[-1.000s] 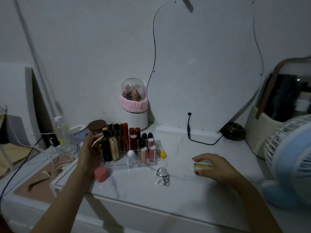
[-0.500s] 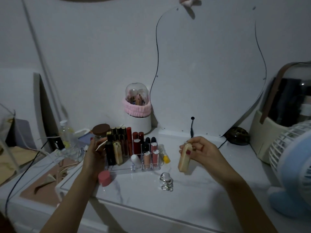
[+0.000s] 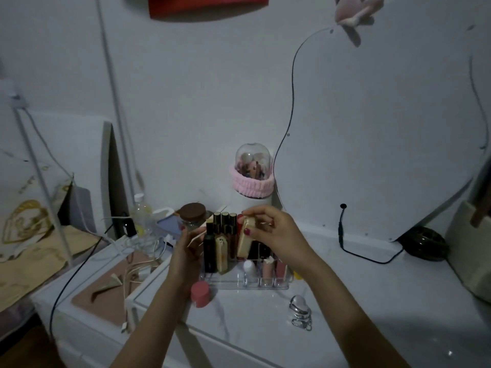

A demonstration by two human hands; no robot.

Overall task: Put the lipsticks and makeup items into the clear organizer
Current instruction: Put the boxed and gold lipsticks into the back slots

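Gripping a cream tube (image 3: 245, 240) over the clear organizer (image 3: 247, 284), right hand (image 3: 276, 235), no label legible

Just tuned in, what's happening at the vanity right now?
A person is filling the clear acrylic organizer on the white marble-look tabletop. The right hand holds a cream rectangular makeup case upright over the organizer's rear slots, apparently lowering it in beside a similar cream case. The left hand steadies the organizer's left end. A pink round sponge and a silver clip piece lie outside on the tabletop.
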